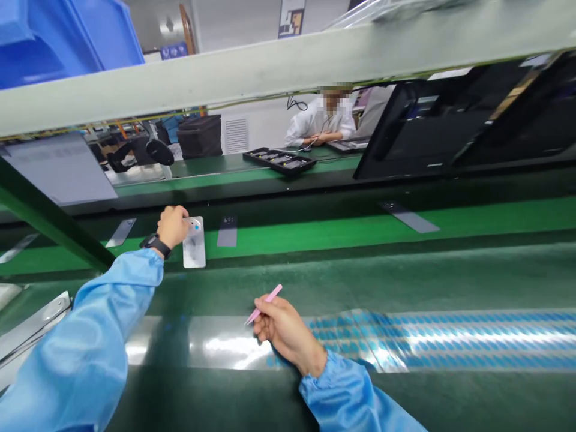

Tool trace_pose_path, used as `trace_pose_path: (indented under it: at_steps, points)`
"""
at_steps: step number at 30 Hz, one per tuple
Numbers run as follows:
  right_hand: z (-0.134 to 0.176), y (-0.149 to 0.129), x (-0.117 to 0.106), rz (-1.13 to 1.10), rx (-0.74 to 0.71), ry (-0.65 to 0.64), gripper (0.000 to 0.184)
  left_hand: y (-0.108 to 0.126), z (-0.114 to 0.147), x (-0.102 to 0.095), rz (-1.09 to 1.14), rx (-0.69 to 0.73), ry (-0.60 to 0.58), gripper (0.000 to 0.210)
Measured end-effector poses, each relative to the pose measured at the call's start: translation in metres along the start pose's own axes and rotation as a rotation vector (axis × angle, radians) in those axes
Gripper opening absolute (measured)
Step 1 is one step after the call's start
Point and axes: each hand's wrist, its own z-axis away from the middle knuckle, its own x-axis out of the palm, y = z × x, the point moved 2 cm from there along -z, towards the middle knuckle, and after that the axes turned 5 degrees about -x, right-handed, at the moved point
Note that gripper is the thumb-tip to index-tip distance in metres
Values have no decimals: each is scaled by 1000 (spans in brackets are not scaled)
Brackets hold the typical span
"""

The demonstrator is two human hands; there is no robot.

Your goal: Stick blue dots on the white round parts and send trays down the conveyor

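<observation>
My left hand [173, 227] reaches out over the green strip and grips the upper left edge of a silver phone back cover [194, 249]. A small blue dot shows near the cover's round camera area. My right hand [288, 330] is closed around pink tweezers [272, 294], whose fine tips point down and left. Beneath that hand lies a long clear sheet [202, 345]. Its right part carries rows of round blue stickers [459, 339]. Just right of the held cover, a grey phone panel [227, 233] rests on the green strip.
More panels lie along the green strip [315, 234], one at the right [414, 218] and one at the left [121, 232]. Silver covers [33, 324] sit at the left edge. A green post [49, 216] and black monitors [418, 132] bound the bench. A person [321, 123] sits behind.
</observation>
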Motion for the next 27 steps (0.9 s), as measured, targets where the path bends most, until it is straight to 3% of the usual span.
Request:
trace_pose_path:
  at_steps: [2,4,8,11,15,21,24,27]
  points:
    - [0,1,1,-1,2,7,43,13,-23,8,-43,-56,31,27]
    - [0,1,2,8,16,19,43,32,-32,30,-65,-53,-16,33]
    - [4,-2,4,-1,11,69,48,65,-34,83,-84,-25,-170,42]
    - [7,-7,6,17,-19,58,50,75,-32,101,-97,-3,-210,40]
    - [12,-19,4,76,-71,19,48,76,-26,89,-92,61,-190,34]
    - [29,-38,-13,441,-189,104,35,46,6,35,-10,40,-108,39]
    - [36,-37,-16,653,-114,61,25,19,57,19,178,46,-118,39]
    - [35,-32,-17,785,-108,52,18,0,129,31,432,4,-227,34]
